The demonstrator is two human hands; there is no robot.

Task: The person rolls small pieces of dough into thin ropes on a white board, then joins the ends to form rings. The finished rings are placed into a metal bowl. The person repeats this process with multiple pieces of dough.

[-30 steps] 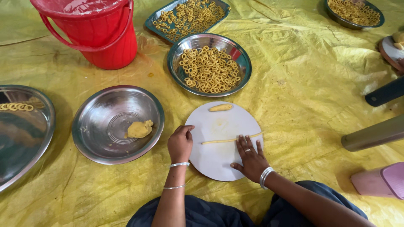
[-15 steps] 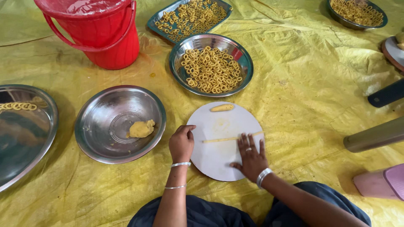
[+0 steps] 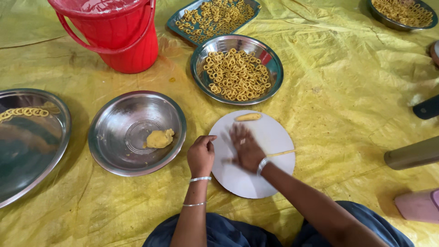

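Thin dough rope (image 3: 280,153) is pressed on the white round board (image 3: 274,137) under the flat, open right hand (image 3: 246,148), left hand (image 3: 201,155) fisted at the board edge; uneven pressure risks it snapping.

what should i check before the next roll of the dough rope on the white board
1. Right hand flat over the dough rope on the round white board: ok, though the hand is blurred.
2. Left hand at the board's left edge, closed in a loose fist: ok; whether it presses the board, cannot tell.
3. Rope whole under the palm: cannot tell, only its right end shows.
4. Spare dough piece lies apart at the board's far edge, out of the rolling path: ok.
5. Dough lump waiting in the steel bowl beside the board: ok.
6. Bowl of rings past the board, apart from it: ok.
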